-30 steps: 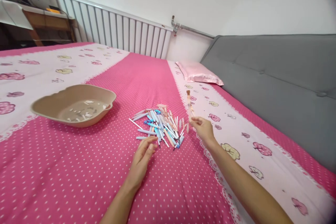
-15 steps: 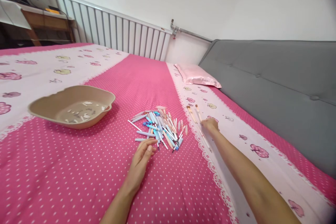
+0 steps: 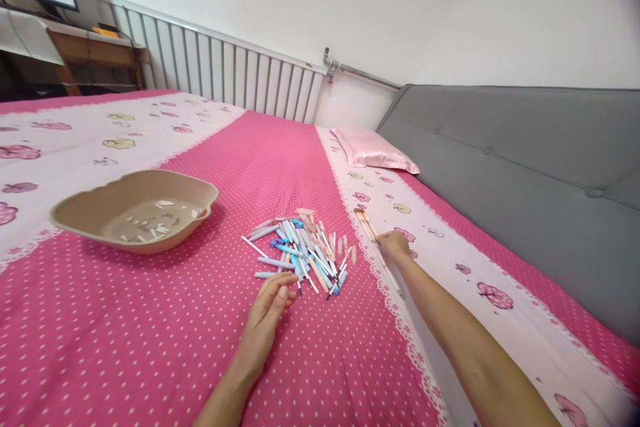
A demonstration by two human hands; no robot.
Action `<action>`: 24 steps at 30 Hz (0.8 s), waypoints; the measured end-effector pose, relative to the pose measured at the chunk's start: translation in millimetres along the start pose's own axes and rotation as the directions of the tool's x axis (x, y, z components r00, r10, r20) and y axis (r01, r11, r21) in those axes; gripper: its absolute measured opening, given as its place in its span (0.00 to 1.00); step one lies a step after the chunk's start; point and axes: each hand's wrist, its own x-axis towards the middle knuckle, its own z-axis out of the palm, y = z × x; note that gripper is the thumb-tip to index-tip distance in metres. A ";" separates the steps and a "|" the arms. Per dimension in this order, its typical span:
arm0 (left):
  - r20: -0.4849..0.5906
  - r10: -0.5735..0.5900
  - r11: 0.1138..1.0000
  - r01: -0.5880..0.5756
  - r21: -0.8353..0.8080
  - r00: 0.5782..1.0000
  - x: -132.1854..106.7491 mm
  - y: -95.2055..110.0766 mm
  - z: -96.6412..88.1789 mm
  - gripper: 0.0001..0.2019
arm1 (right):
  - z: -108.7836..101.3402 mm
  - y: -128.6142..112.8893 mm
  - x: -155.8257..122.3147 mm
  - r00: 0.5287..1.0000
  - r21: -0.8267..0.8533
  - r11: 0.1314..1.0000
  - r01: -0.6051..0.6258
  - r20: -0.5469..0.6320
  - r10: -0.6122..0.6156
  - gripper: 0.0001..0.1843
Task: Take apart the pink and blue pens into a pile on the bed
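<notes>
My right hand (image 3: 394,243) rests on the white strip of the bedspread, its fingers closed on a paintbrush (image 3: 369,220) with a brown tip. That brush lies alongside another paintbrush (image 3: 362,221). Below them, a thin light stick (image 3: 391,275) extends along the lace edge, partly hidden by the hand. My left hand (image 3: 270,300) lies by the near edge of a loose pile of pen-like sticks (image 3: 303,250) in light blue, pink and white, with dark tips on some. Its fingers are loosely stretched and apart, and I see nothing held in them.
On the left stands a beige plastic basin (image 3: 135,190) with small white and grey pieces in it. A pink pillow (image 3: 375,149) lies against the grey headboard (image 3: 525,147). Behind the pink dotted bedspread (image 3: 150,333) are a white radiator (image 3: 215,60) and a desk (image 3: 95,50) with a monitor.
My right hand has moved slightly left, bringing its paintbrush close beside the other one. My left hand stays by the pile. The camera view has tilted up a little.
</notes>
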 end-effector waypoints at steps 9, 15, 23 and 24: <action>-0.011 -0.008 1.000 0.008 0.001 1.000 0.2 0.3 1.4 0.19 | -4.2 -4.9 -8.4 0.986 -0.064 0.994 -0.093 0.134 0.101 0.16; -0.009 -0.005 1.000 0.005 -0.005 1.000 0.0 -0.4 1.1 0.19 | -3.1 -4.4 -9.3 0.995 -0.015 0.996 -0.088 0.042 0.088 0.14; -0.013 -0.015 1.000 0.015 -0.013 1.000 0.2 -0.1 1.3 0.19 | -0.7 -0.2 -7.4 0.999 0.012 0.999 -0.037 0.008 0.037 0.13; -0.016 -0.013 1.000 0.013 -0.017 1.000 0.2 0.1 1.5 0.19 | 0.0 0.1 -7.1 0.999 0.011 0.999 -0.033 0.009 0.033 0.13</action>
